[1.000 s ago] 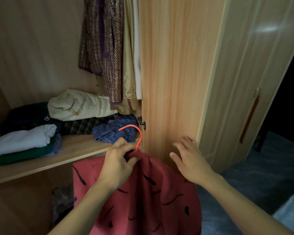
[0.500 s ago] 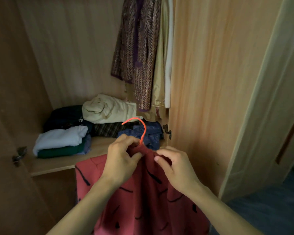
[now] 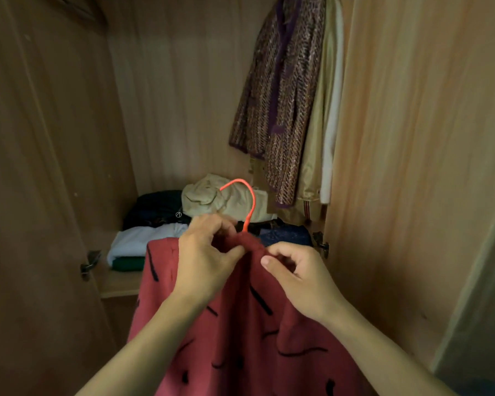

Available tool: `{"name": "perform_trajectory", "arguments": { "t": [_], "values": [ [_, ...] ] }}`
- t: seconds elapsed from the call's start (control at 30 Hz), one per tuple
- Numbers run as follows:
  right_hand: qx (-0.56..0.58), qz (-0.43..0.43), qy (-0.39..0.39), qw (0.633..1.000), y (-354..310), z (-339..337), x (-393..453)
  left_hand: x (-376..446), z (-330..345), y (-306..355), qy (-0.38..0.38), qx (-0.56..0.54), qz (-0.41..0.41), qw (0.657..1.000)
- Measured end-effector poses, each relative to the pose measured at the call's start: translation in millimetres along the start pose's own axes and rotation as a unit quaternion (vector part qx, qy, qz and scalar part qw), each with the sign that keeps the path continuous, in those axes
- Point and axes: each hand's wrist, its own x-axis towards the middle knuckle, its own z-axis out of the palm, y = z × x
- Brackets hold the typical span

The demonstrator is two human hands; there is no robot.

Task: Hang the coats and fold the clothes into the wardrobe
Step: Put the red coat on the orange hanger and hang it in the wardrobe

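Red garment (image 3: 249, 332) with black dash markings, held up before the open wardrobe (image 3: 183, 95) on an orange hanger (image 3: 247, 204), whose hook is raised above the collar. The collar is pinched by the left hand (image 3: 203, 261), grip clamped on the cloth beside the hook's stem; the fabric just right of it is pinched by the right hand (image 3: 300, 278), fingers curled. Folded clothes (image 3: 143, 241) are stacked on the shelf (image 3: 117, 284) behind. A tweed jacket (image 3: 280, 104) is hung at upper right.

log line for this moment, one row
step: hang garment | left hand: grips red garment at collar | right hand: pinches collar | orange hanger hook: free, not on rail
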Motion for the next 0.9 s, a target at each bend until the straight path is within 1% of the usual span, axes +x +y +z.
{"name": "perform_trajectory", "arguments": {
  "t": [0.03,0.07,0.13,0.2,0.33,0.43,0.53,0.63,0.7,0.77,0.83,0.9],
  "values": [
    [0.005,0.001,0.010,1.000,0,5,0,-1,-1,-1,0.033,0.048,0.009,0.998],
    [0.014,0.003,0.019,1.000,0,10,0,-3,-3,-1,0.061,0.083,0.000,0.995],
    [0.027,0.010,0.036,0.999,-1,20,-1,-7,-5,-3,0.081,0.091,-0.052,0.991],
    [0.032,0.016,0.053,0.998,0,30,-1,-10,-6,-6,0.072,0.083,-0.083,0.991],
    [0.018,0.011,0.074,0.997,-2,50,0,-13,-11,-9,0.050,0.051,-0.108,0.992],
    [-0.005,-0.021,0.088,0.996,-6,64,3,-18,-18,-7,0.039,0.042,-0.134,0.989],
    [-0.034,-0.064,0.076,0.995,-12,78,8,-24,-25,1,0.010,-0.028,-0.181,0.983],
    [-0.048,-0.092,0.068,0.992,-20,90,12,-22,-34,-1,0.003,-0.046,-0.207,0.977],
    [-0.039,-0.094,0.049,0.994,-23,97,13,-16,-42,-10,0.005,-0.039,-0.229,0.973],
    [-0.018,-0.069,0.008,0.997,-26,102,15,-10,-50,-17,0.002,-0.052,-0.247,0.968],
    [0.007,-0.042,-0.054,0.998,-33,105,18,-6,-58,-25,-0.021,-0.057,-0.261,0.963],
    [0.045,-0.009,-0.144,0.988,-41,102,22,-2,-65,-39,-0.047,-0.049,-0.284,0.956]
  ]
}}
